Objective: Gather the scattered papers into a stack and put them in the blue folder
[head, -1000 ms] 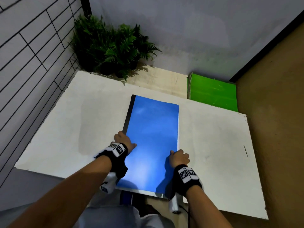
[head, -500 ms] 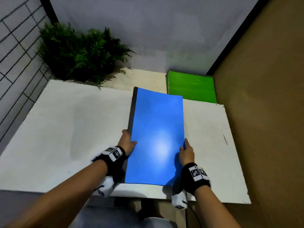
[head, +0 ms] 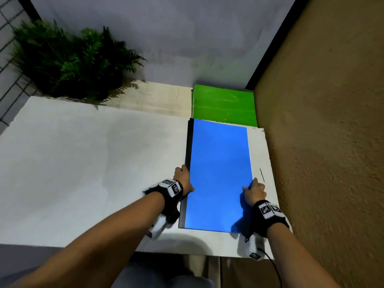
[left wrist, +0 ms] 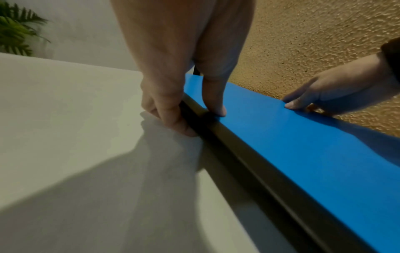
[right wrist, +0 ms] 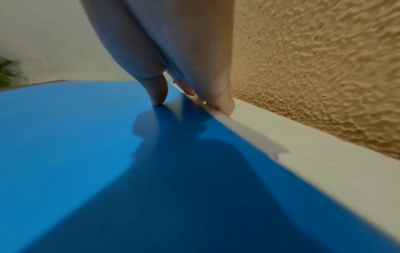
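The blue folder lies closed on the right side of the white table, its black spine on the left. My left hand pinches the spine, thumb on the cover and the other fingers down on the table beside it. My right hand pinches the folder's right edge, thumb on top. A thin white paper edge sticks out from under the cover there. No loose papers show on the table.
A rough tan wall runs close along the table's right edge. A green folder lies just behind the blue one. A fern stands at the back left. The table's front edge is near my wrists.
Both hands have slid the folder from the table's middle, where it overhung the front edge, to the right side near the tan wall. My right thumb has moved onto the cover.
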### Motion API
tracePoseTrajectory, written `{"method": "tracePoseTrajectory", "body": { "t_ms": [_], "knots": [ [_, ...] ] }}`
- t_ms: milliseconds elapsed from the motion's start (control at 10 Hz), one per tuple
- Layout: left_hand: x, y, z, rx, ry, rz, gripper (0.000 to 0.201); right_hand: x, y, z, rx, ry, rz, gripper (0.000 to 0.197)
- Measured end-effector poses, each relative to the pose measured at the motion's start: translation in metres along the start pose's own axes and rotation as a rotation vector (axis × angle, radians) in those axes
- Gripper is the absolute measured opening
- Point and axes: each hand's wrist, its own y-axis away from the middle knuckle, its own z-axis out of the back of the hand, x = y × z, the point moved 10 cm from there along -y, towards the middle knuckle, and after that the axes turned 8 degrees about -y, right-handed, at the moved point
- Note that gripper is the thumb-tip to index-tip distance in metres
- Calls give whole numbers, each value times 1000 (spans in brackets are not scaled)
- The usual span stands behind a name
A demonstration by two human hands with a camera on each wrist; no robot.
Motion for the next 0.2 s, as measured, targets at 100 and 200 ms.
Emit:
{"method": "tracePoseTrajectory", "body": {
  "t_ms": [100, 200],
  "knots": [
    [-2, -2, -3, -13, -50, 45, 68, 4, 0, -2, -14, 43, 2, 59],
    [1, -2, 0, -29, -103, 61, 69, 9, 5, -1, -9, 91, 25, 64]
  ]
}}
